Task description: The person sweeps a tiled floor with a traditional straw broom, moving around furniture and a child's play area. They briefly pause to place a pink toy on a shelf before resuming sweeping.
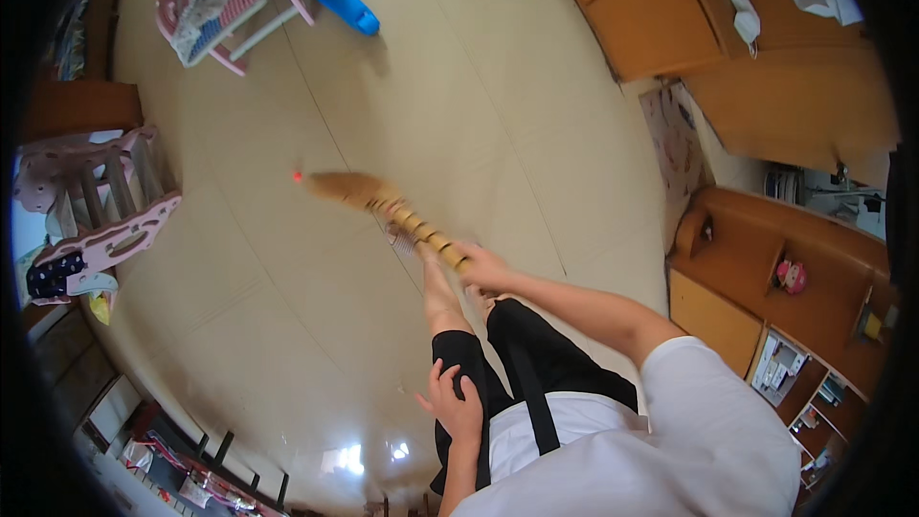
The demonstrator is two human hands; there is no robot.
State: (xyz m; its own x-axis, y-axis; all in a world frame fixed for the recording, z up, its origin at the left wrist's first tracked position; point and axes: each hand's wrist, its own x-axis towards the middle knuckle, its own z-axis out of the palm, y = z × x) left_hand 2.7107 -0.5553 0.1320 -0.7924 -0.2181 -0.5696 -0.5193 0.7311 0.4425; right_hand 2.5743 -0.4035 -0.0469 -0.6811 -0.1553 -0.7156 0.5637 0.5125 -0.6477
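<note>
My right hand (483, 268) is closed round the banded, yellowish handle of a short hand broom (349, 189). Its brown bristle head reaches out low over the tiled floor, slightly smeared by motion; whether the bristles touch the tiles I cannot tell. Just beyond the bristle tip lies a small red thing (298, 176), too small to name. Beside my thigh my left hand (455, 404) hangs with its fingers apart and nothing in it. The broom partly covers my forward foot.
Beige floor tiles (258, 325) spread around me. A pink and white child's chair (230, 14) and a blue plastic thing (340, 2) stand far off. On the left is a pink plastic frame (115, 220). Wooden cabinets (661, 19) and an open shelf unit (747, 268) line the right.
</note>
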